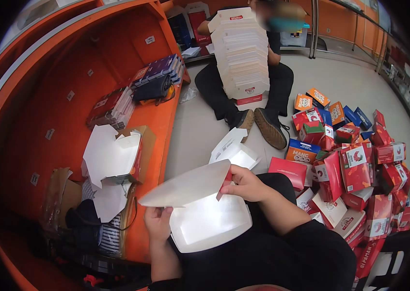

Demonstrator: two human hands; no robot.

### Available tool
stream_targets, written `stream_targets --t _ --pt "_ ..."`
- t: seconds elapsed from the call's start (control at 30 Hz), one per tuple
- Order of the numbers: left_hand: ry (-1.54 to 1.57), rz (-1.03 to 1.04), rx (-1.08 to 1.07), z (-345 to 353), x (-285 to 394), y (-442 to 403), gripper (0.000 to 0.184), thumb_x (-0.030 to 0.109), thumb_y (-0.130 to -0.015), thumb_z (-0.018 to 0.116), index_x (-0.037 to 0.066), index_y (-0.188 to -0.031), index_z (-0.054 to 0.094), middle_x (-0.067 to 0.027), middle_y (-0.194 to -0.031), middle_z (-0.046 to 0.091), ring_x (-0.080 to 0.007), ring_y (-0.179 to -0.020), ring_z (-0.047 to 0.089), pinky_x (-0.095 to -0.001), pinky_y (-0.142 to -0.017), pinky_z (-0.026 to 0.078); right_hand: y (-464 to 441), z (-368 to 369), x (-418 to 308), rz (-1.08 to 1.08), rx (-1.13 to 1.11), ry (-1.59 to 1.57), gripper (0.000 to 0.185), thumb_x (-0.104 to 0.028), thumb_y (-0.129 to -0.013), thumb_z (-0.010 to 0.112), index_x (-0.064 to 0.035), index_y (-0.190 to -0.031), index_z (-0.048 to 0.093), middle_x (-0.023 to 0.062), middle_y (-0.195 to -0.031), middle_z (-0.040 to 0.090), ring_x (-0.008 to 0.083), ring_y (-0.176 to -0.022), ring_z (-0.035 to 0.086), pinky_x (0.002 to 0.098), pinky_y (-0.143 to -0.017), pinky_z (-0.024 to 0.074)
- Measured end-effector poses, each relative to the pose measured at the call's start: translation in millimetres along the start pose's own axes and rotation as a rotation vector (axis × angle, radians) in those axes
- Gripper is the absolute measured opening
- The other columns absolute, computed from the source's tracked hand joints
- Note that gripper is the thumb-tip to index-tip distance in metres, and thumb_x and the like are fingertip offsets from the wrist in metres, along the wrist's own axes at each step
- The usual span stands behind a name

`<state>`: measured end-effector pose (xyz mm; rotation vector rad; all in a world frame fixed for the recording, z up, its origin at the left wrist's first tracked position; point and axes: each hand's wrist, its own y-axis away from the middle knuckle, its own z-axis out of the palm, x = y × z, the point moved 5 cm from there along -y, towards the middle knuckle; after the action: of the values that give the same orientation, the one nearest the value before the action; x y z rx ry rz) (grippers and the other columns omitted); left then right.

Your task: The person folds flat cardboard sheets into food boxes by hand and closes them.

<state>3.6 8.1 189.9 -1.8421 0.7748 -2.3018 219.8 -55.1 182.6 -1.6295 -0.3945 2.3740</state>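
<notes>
On my lap rests a cardboard food box [211,227], white inside, its lid [190,184] lifted partway. My left hand [158,222] is closed on the box's left corner, with the fingers partly hidden under the lid. My right hand [244,184] pinches the red side flap at the lid's right edge. Just beyond my hands, another white box [235,150] stands open on the floor.
A large pile of folded red, orange and blue boxes [355,162] covers the floor at right. Facing me sits a person [210,89] behind a tall stack of flat cartons [244,56]. An orange shelf [154,194] at left bears an open box [127,150].
</notes>
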Motion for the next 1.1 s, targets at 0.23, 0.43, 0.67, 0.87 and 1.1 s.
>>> stream_targets --t 0.23,0.43,0.67,0.87,1.1 --pt "-0.075 -0.053 -0.046 -46.0 -24.4 21.3 0.018 0.010 -0.086 0.058 -0.003 -0.098 0.057 -0.0074 -0.092 0.062 -0.0138 -0.082 0.058 -0.0270 -0.076 0.045 -0.9 4.6 53.2 0.171 -0.051 0.102 0.021 -0.019 -0.088 0.059 -0.0008 -0.099 0.063 0.0023 -0.086 0.064 0.0058 -0.079 0.055 0.0233 -0.072 0.0447" --pt "-0.208 -0.108 -0.037 -85.1 -29.3 40.8 0.030 0.009 -0.086 0.053 -0.001 -0.114 0.046 -0.0092 -0.102 0.058 -0.0144 -0.088 0.057 -0.0268 -0.077 0.046 1.9 18.7 98.5 0.235 -0.148 0.407 0.028 -0.028 -0.088 0.057 -0.0015 -0.094 0.063 0.0051 -0.079 0.064 0.0076 -0.071 0.056 0.0252 -0.065 0.0453" --pt "-0.367 -0.031 0.177 -112.9 -7.3 48.5 0.022 0.006 -0.086 0.055 0.000 -0.106 0.051 -0.0074 -0.091 0.054 -0.0159 -0.085 0.052 -0.0277 -0.079 0.042 3.0 51.9 121.2 0.143 -0.400 0.704 0.031 -0.030 -0.088 0.053 -0.0014 -0.100 0.057 0.0168 -0.075 0.062 0.0316 -0.073 0.061 0.0362 -0.068 0.0471" --pt "-0.771 -0.038 0.157 -126.4 10.4 56.9 0.012 0.008 -0.088 0.052 -0.002 -0.096 0.054 -0.0061 -0.089 0.054 -0.0132 -0.088 0.050 -0.0250 -0.079 0.040 -4.0 73.7 86.8 -0.070 -0.241 0.532 0.042 -0.027 -0.089 0.052 -0.0067 -0.124 0.041 0.0157 -0.102 0.056 0.0294 -0.091 0.058 0.0357 -0.079 0.0446" --pt "-1.153 0.301 -0.101 -96.2 36.9 62.1 0.019 0.001 -0.081 0.057 -0.001 -0.100 0.054 -0.0141 -0.091 0.057 -0.0273 -0.084 0.056 -0.0331 -0.077 0.044 -7.9 75.4 89.1 0.044 -0.218 0.555 0.036 -0.017 -0.090 0.049 -0.0070 -0.125 0.043 0.0125 -0.112 0.055 0.0278 -0.099 0.057 0.0356 -0.084 0.0443"
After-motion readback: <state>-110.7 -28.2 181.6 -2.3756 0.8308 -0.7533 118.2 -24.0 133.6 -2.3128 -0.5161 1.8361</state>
